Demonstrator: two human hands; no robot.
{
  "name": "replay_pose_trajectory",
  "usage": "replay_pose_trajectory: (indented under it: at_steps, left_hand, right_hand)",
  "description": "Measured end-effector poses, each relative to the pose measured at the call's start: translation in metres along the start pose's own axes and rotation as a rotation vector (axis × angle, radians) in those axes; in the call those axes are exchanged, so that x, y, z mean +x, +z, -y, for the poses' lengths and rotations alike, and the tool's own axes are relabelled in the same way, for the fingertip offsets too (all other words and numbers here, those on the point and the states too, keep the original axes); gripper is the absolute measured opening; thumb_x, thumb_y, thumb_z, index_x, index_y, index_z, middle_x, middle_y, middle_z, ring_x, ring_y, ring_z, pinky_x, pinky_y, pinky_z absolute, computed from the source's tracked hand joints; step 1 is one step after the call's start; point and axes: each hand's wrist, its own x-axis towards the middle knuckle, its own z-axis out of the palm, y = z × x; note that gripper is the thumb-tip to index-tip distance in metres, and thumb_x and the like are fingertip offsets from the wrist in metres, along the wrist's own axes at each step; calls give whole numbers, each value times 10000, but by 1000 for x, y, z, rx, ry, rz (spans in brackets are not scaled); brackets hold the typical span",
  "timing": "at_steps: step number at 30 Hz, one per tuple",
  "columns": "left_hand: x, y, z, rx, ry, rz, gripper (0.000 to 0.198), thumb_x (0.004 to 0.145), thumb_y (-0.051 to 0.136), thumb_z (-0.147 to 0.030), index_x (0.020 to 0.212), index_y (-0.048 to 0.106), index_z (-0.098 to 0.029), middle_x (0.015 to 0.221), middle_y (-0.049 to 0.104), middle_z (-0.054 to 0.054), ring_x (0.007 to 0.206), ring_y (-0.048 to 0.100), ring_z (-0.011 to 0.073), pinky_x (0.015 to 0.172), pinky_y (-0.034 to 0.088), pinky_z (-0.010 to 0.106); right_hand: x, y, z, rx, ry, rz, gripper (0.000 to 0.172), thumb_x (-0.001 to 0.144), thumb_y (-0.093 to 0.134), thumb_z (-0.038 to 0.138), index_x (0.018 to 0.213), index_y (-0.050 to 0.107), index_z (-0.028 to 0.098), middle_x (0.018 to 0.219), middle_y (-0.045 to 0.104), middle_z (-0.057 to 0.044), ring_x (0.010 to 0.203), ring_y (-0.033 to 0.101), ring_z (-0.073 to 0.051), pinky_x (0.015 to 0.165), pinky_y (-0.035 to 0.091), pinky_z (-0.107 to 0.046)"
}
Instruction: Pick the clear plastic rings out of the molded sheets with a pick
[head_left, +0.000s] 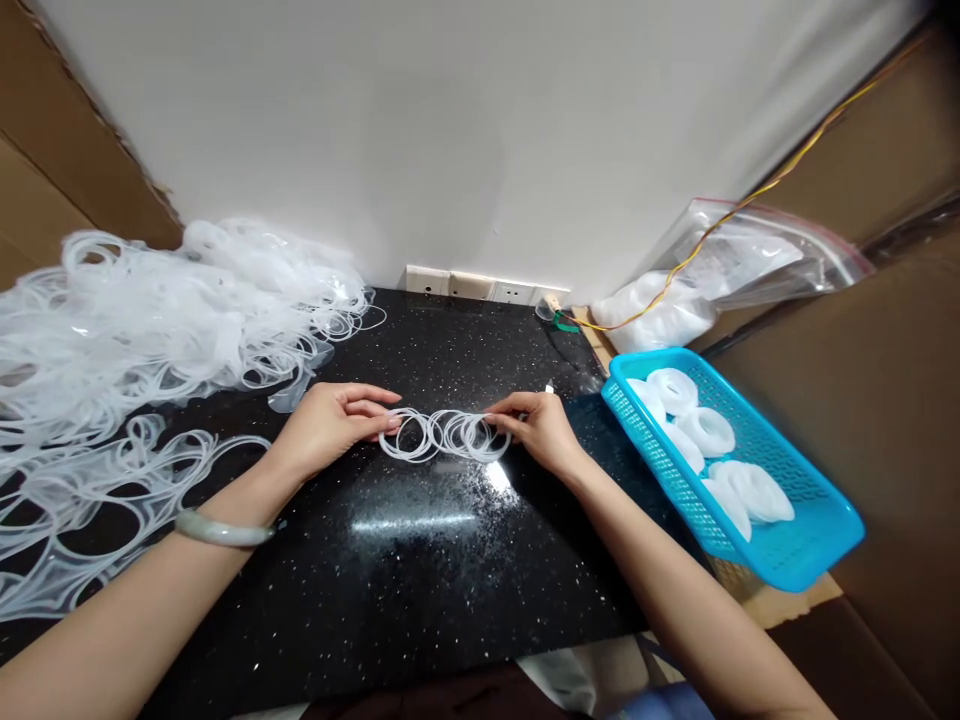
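Note:
Several thin, translucent white rings [450, 436] lie overlapping in a row just above the black speckled countertop or on it; which one I cannot tell. The left end of the row is pinched between the thumb and fingers of my left hand [334, 425]. At the right end, my right hand [541, 428] grips the rings between thumb and fingertips. A pale bangle [225, 530] circles my left wrist. Left of my left hand lies a large heap of translucent ring-shaped pieces [172, 310], with more flat scraps with round holes [112, 490] nearer to me.
On the right stands a blue perforated basket [825, 535] holding several bundles of white rings [705, 432]. Behind it are clear plastic bags [750, 255] and a yellow wire [675, 270]. Wall sockets [487, 288] line the back of the black countertop [420, 600]. Cardboard [885, 420] borders both sides.

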Motion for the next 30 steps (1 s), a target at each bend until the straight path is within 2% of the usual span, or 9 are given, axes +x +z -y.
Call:
replay_pose_trajectory:
  at_steps: [4, 7, 12, 14, 16, 20, 22, 26, 30]
  left_hand:
    - [-1, -2, -3, -27, -27, -19, 467, 680, 779, -448, 1038, 716, -156, 854, 772, 92, 844, 738, 259, 699, 600, 300]
    - [-3, -5, -6, 84, 27, -70, 447, 727, 722, -473, 1069, 724, -186, 876, 773, 75, 855, 734, 250, 737, 597, 313]
    - [-11, -8, -6, 539, 234, -376, 352, 795, 638, -448, 1063, 752, -250, 705, 748, 4, 562, 670, 176, 572, 553, 260]
    - [-15, -6, -8, 608, 308, -442, 337, 819, 619, -440, 1074, 749, -262, 698, 743, -7, 503, 630, 153, 543, 538, 253]
    - [-17, -3, -10, 513, 326, -430, 329, 827, 625, -427, 1087, 740, -262, 832, 767, 5, 599, 679, 162, 611, 568, 259]
    - [-14, -1, -14, 176, 181, -279, 405, 828, 632, -419, 1177, 683, -220, 999, 759, 51, 781, 736, 205, 703, 615, 301]
    - [-11, -4, -12, 221, 153, -308, 410, 817, 633, -424, 1161, 691, -208, 973, 762, 56, 776, 739, 221, 709, 622, 328]
    - [-7, -13, -6, 546, 196, -463, 330, 800, 620, -431, 1028, 752, -233, 850, 768, 32, 735, 735, 253, 762, 608, 399]
    - [-6, -17, -8, 398, 91, -410, 375, 782, 631, -416, 1066, 732, -194, 844, 765, 57, 723, 733, 240, 735, 618, 391]
  right_hand:
    - [3, -10, -5, -73, -52, -32, 84, 795, 718, 220, 801, 774, 157, 759, 686, -55, 686, 607, -149, 637, 453, -261]
    - [6, -16, -10, -86, -2, -21, 124, 805, 701, 252, 824, 781, 160, 754, 665, -54, 649, 591, -138, 574, 456, -247]
    - [9, -23, -16, 49, 166, 46, 220, 798, 655, 274, 905, 778, 127, 821, 677, -79, 518, 561, -106, 410, 454, -219]
    - [10, -27, -16, 122, 205, 72, 221, 770, 662, 256, 898, 777, 118, 830, 692, -84, 505, 562, -101, 405, 475, -219]
    - [11, -32, -15, 217, 230, 116, 212, 734, 688, 248, 878, 780, 123, 813, 708, -80, 537, 582, -108, 435, 505, -217]
    - [13, -40, -13, 351, 283, 192, 232, 677, 754, 274, 862, 786, 140, 778, 732, -72, 613, 617, -126, 494, 536, -214]
    - [13, -41, -14, 345, 301, 175, 237, 665, 764, 281, 850, 788, 135, 750, 729, -69, 604, 613, -125, 494, 540, -216]
    - [13, -42, -17, 214, 316, 94, 213, 663, 755, 275, 806, 783, 120, 664, 694, -54, 512, 564, -102, 435, 513, -207]
    - [12, -44, -18, 187, 331, 122, 190, 677, 752, 291, 769, 767, 125, 614, 667, -44, 511, 576, -108, 448, 512, -209]
